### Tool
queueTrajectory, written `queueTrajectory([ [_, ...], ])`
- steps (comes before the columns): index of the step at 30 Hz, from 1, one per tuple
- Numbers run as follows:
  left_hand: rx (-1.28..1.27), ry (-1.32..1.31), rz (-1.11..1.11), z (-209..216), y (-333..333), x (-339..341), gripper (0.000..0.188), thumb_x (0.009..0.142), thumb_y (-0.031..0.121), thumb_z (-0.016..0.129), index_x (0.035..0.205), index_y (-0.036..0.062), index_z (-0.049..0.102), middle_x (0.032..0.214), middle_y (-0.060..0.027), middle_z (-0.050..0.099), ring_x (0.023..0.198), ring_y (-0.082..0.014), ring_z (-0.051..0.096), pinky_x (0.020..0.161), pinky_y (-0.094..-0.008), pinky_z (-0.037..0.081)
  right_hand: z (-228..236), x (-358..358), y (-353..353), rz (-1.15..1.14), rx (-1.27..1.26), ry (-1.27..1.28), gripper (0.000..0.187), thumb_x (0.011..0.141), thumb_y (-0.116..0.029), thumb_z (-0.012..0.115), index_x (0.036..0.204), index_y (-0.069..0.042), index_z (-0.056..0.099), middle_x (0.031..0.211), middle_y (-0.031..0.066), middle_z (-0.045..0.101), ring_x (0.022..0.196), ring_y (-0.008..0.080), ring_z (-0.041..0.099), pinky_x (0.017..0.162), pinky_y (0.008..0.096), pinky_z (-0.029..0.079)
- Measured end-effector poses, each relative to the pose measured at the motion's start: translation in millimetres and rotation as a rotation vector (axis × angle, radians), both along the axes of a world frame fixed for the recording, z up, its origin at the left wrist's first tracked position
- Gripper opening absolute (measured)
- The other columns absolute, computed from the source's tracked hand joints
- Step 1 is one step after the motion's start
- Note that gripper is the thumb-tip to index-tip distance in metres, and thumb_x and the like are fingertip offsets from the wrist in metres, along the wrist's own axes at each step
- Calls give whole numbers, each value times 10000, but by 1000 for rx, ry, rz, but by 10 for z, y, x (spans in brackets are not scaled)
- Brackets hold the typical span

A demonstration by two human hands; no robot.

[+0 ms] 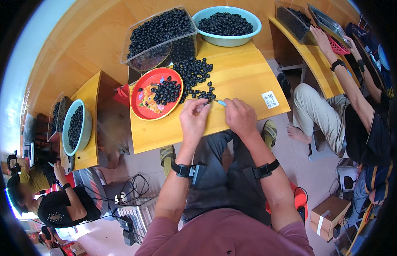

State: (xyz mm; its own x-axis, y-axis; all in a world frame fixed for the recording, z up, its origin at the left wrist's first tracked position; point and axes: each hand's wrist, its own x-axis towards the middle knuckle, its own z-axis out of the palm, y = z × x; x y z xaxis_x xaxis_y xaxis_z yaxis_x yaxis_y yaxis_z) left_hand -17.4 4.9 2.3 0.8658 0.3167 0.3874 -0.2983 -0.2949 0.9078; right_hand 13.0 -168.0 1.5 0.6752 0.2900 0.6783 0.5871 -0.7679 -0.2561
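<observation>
My left hand (194, 119) is closed in a pinch above the yellow table (168, 135), holding what looks like one small black bead at its fingertips. In my right hand (241, 117) is a slim tool with a light blue handle (221, 103), its thin tip pointing left at the bead. The tip itself is too small to make out. Just beyond my fingers lies a loose heap of black beads (193, 71). Left of my left hand, a red tray with a flower pattern (141, 112) carries more of them.
At the table's far side stand a clear plastic bin (190, 46) and a pale blue basin (254, 35), both full of black beads. A white label (270, 100) sits on the right. People work at tables on both sides, one handling a metal tray (328, 23). A carton (330, 215) rests on the floor.
</observation>
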Motion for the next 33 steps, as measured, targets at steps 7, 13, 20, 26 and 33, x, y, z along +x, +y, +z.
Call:
queueTrajectory([
  [7,390,-3,292,422,833,158,176,874,29,797,1046,31,758,949,-107,698,782,-188,686,729,-329,559,11,1,-29,-22,11,-3,14,885,-93,651,878,-85,660,730,70,571,680,261,652,599,408,538],
  [13,686,-131,213,440,806,234,179,865,13,754,1042,14,731,947,-175,682,856,-370,682,806,-445,568,23,0,-5,-6,39,0,18,887,-95,649,880,-84,661,728,75,570,678,268,651,600,414,538],
  [20,746,131,41,181,301,117,225,904,98,763,1089,-26,726,929,-216,666,893,-407,674,811,-482,546,16,-6,-10,-16,33,22,19,889,-98,652,889,-86,665,730,76,571,687,271,655,604,421,538],
  [26,671,176,93,164,251,121,242,882,97,791,1078,-30,726,932,-196,669,860,-382,684,772,-468,544,21,-5,-25,-21,30,14,30,887,-101,661,908,-88,678,743,71,579,690,260,658,609,407,542],
  [33,255,280,111,176,80,4,207,907,55,787,1100,-13,749,933,-72,711,792,-127,684,736,-297,557,-2,-7,-31,-21,23,4,49,887,-106,671,920,-84,699,752,62,587,704,245,662,621,392,548],
])
